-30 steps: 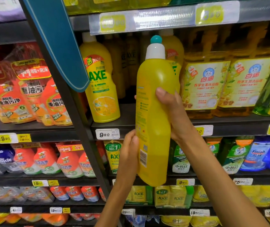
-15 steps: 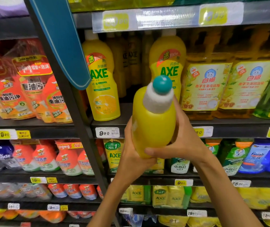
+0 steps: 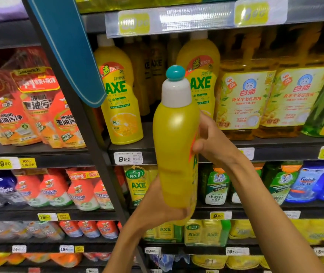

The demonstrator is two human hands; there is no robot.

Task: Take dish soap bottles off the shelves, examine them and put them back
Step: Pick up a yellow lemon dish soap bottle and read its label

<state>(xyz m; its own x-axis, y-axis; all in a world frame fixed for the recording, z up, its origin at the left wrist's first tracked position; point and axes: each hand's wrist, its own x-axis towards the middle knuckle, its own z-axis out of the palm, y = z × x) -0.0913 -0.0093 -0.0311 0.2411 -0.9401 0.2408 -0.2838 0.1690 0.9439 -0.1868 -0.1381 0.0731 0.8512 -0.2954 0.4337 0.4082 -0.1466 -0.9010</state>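
Bottle [image 3: 174, 150] of yellow dish soap, white-collared with a teal cap [image 3: 175, 71], stands upright in both hands in front of the shelves, off its shelf [image 3: 275, 142] and turned so its plain side faces the camera and the printed label runs along its right edge. The left hand [image 3: 157, 211] cups the base from below, its grip closed on the bottle to carry the weight. The right hand [image 3: 210, 140] closes its grip on the upper body on the label side, likely to steady and turn it for reading. Directly behind, two matching bottles, one to the left [image 3: 120, 99] and one to the right [image 3: 204, 79], flank a gap in the front row, which looks like the place it belongs. The examining step seems under way; returning it is not yet done.
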